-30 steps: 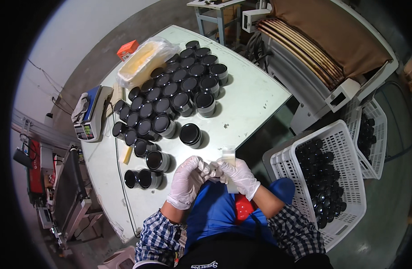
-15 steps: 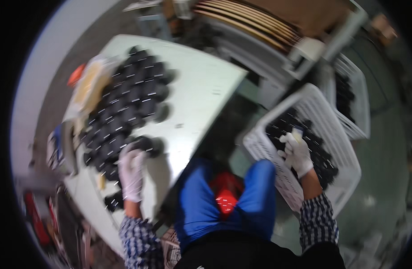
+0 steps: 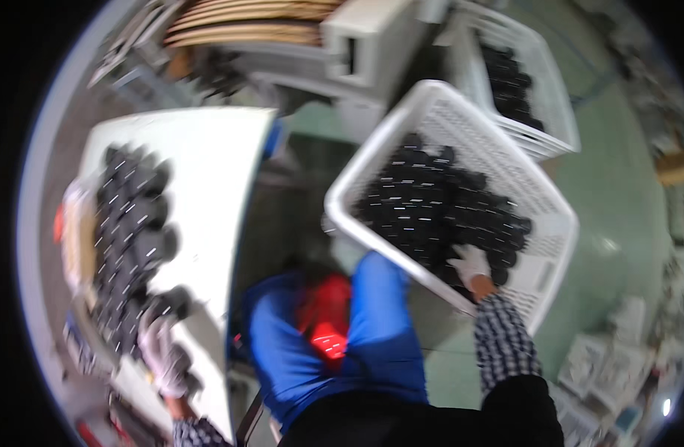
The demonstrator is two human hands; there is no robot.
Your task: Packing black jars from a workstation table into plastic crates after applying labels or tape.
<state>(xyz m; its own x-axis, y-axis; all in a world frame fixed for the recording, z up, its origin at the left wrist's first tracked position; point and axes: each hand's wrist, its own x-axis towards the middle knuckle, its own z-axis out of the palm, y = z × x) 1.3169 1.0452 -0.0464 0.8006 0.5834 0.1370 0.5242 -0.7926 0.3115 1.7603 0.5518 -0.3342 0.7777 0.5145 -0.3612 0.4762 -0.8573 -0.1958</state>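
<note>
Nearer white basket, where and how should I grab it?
Probably by its rim, at two opposite sides, from above: the basket stands with its open top facing up, and the rim runs around the black pieces heaped inside.

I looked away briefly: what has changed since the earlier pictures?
The hands parted. The right hand moved right, down into the white basket of black pieces; the pale item it carried is out of sight, so its release is unclear. The left hand moved left to the black-lidded jars; its grip is blurred. The view swung right. The jars remain grouped on the table.
</note>
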